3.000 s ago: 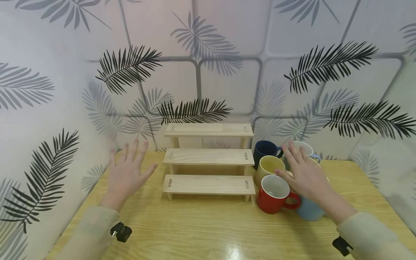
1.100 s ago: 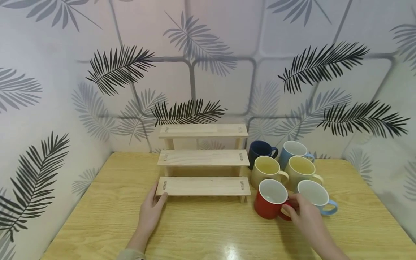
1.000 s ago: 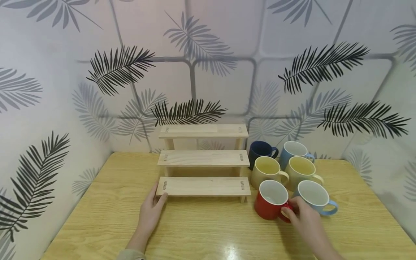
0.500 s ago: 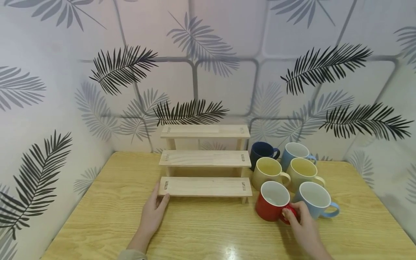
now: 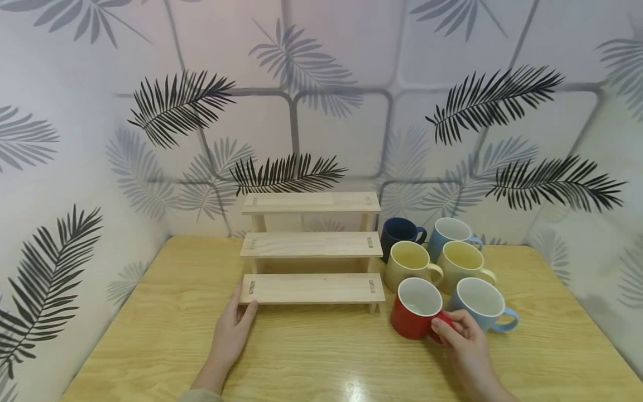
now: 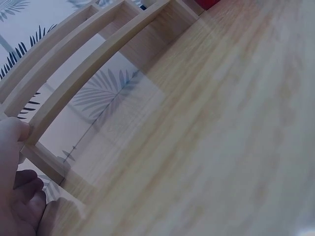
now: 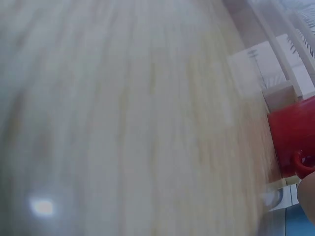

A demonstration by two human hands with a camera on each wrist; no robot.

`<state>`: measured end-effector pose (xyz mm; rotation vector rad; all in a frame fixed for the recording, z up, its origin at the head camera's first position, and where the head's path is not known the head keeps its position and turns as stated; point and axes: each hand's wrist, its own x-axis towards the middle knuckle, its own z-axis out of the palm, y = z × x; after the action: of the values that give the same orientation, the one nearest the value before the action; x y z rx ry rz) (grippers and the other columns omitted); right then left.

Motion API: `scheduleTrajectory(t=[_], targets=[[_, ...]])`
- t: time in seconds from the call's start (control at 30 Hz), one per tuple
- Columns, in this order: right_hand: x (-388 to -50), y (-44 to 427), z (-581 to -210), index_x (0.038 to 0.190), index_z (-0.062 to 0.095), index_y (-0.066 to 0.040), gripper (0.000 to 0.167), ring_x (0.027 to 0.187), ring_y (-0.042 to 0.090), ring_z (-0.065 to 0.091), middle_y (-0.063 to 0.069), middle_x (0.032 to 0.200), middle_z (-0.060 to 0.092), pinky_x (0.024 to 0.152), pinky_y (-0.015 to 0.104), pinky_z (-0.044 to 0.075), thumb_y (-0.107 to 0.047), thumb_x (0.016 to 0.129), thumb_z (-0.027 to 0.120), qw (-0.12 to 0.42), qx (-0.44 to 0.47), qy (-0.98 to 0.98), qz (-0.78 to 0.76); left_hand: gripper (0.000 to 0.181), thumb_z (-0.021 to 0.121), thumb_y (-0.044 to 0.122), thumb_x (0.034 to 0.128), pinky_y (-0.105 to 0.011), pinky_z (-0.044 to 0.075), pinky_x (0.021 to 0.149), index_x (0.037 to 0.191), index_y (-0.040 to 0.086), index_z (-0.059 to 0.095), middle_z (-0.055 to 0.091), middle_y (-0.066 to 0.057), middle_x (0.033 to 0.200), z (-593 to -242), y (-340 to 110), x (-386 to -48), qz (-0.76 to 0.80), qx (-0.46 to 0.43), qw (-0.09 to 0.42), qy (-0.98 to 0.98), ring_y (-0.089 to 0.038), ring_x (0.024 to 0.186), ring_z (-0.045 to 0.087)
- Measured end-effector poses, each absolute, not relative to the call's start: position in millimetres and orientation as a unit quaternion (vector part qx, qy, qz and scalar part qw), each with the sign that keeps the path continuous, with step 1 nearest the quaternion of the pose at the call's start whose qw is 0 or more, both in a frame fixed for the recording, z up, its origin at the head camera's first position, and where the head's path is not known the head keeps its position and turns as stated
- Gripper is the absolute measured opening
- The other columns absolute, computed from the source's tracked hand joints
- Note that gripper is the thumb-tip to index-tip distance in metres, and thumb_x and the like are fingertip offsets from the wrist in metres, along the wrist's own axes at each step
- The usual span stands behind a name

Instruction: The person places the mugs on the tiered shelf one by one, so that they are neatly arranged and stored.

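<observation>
My left hand (image 5: 231, 332) holds the left end of the lowest step of a three-tier wooden shelf (image 5: 312, 288). Its thumb lies at the front edge, and the fingers go round the side, partly hidden; in the left wrist view, that hand (image 6: 17, 182) has its lower fingers bent by the shelf's leg. With the thumb and fingers of my right hand (image 5: 468, 346) I pinch the handle of a red mug (image 5: 413, 318), white inside, upright just right of the shelf. The right wrist view shows the red mug (image 7: 295, 135) beside the shelf, the hand mostly out of frame.
Behind the red mug stand a dark blue mug (image 5: 397, 237), two yellow mugs (image 5: 409, 271) and a light blue mug (image 5: 441, 237) by the wall. Another light blue mug (image 5: 479, 304) is close to my right hand. Leaf-patterned covering (image 5: 341, 134) backs the wooden table (image 5: 301, 357).
Both hands, raised with spread fingers three seconds ago, have come down: the left took hold of the shelf's end, the right the red mug's handle. Over the last half second little differs.
</observation>
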<state>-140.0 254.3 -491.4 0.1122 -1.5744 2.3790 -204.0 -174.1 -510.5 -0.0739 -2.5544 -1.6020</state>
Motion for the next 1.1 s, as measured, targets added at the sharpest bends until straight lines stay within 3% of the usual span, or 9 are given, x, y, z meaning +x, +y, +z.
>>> scheduleTrajectory(t=[0.2, 0.6, 1.1], targets=[[-143, 251, -491, 0.088, 0.062, -0.005, 0.029, 0.084, 0.012, 0.069, 0.006, 0.094, 0.072, 0.076, 0.024, 0.055, 0.021, 0.089, 0.049, 0.151, 0.056, -0.484, 0.86, 0.075, 0.046, 0.048, 0.0984, -0.032, 0.028, 0.108, 0.154, 0.011, 0.012, 0.015, -0.017, 0.156, -510, -175, -203, -0.528, -0.026, 0.059, -0.847, -0.032, 0.141, 0.022], [-146, 242, -473, 0.085, 0.063, -0.008, 0.025, 0.072, 0.009, 0.065, 0.002, 0.088, 0.072, 0.065, 0.024, 0.055, 0.016, 0.088, 0.055, 0.146, -0.004, -0.51, 0.847, 0.075, 0.046, 0.047, 0.0985, -0.032, 0.028, 0.108, 0.154, 0.011, 0.012, 0.015, -0.017, 0.156, -509, -174, -201, -0.533, -0.027, 0.054, -0.844, -0.032, 0.141, 0.022], [-139, 225, -431, 0.096, 0.068, -0.006, 0.027, 0.088, 0.018, 0.069, 0.009, 0.099, 0.072, 0.075, 0.034, 0.057, 0.016, 0.089, 0.054, 0.132, 0.042, -0.549, 0.824, 0.075, 0.044, 0.046, 0.0998, -0.036, 0.025, 0.11, 0.154, 0.009, 0.008, 0.013, -0.019, 0.156, -507, -173, -200, -0.533, -0.038, 0.051, -0.844, -0.034, 0.141, 0.019]])
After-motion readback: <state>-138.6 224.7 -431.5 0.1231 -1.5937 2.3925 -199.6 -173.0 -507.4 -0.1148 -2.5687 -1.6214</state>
